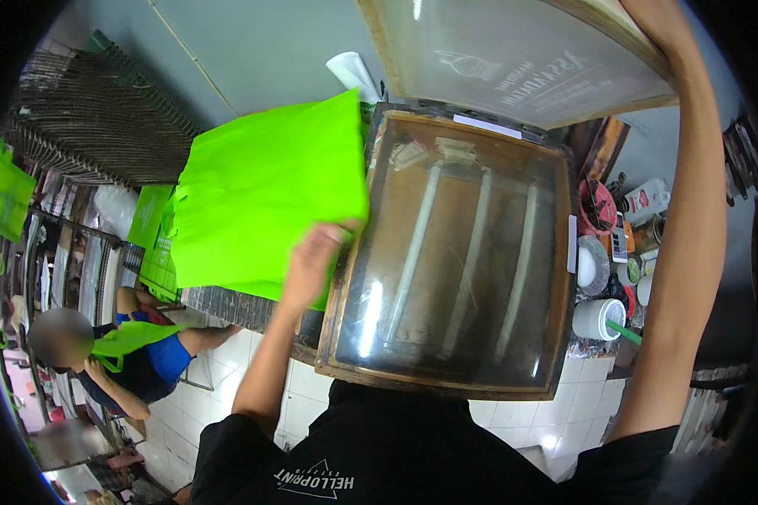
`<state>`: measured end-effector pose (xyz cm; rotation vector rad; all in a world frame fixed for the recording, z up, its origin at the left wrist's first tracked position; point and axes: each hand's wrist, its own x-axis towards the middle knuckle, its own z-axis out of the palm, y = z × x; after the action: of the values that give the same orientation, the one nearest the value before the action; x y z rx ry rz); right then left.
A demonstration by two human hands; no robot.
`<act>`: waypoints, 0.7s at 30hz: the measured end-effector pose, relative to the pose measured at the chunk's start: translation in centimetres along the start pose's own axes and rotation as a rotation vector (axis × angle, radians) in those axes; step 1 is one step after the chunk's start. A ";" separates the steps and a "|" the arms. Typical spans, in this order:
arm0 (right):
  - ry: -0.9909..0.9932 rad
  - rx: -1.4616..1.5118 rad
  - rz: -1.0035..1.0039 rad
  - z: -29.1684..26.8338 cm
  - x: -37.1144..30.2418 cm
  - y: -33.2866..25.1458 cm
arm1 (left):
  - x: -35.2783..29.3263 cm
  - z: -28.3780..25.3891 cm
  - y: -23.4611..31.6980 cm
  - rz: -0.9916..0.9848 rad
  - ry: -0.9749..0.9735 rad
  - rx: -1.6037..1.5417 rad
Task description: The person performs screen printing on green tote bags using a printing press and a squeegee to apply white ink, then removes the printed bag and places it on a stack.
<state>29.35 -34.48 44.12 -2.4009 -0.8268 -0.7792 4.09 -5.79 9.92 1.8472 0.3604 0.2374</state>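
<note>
One smooth lime-green fabric bag (269, 185) lies before us, our left grip (313, 257) pinching its edge, our right grip (657, 23) clamped on a wood-framed silkscreen (514, 67).

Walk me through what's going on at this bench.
A person's right hand holds the edge of a framed printing screen, tilted up beyond a wood-framed glass-topped box. Pale tubes show under the glass. The left hand is at the right side of bright green fabric beside the box; it is too blurred to tell if it grips. Off to the left, a seated co-worker has another green piece.
</note>
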 end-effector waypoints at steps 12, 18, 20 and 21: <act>0.057 -0.022 -0.119 2.5 3.7 5.7 | -9.6 26.2 1.7 0.620 -0.902 0.261; -0.041 -0.024 -0.184 1.0 2.9 4.7 | 7.4 31.0 6.0 0.501 -0.550 0.377; 0.021 -0.043 -0.217 1.5 3.3 4.7 | 13.6 31.3 5.9 0.530 -0.460 0.754; 0.047 -0.060 -0.227 1.9 3.5 5.1 | 15.0 31.5 6.7 0.482 -0.450 0.964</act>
<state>35.68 -35.56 43.75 -2.3569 -1.0845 -0.9566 29.69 -30.27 6.61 2.8437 -0.3730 -0.0603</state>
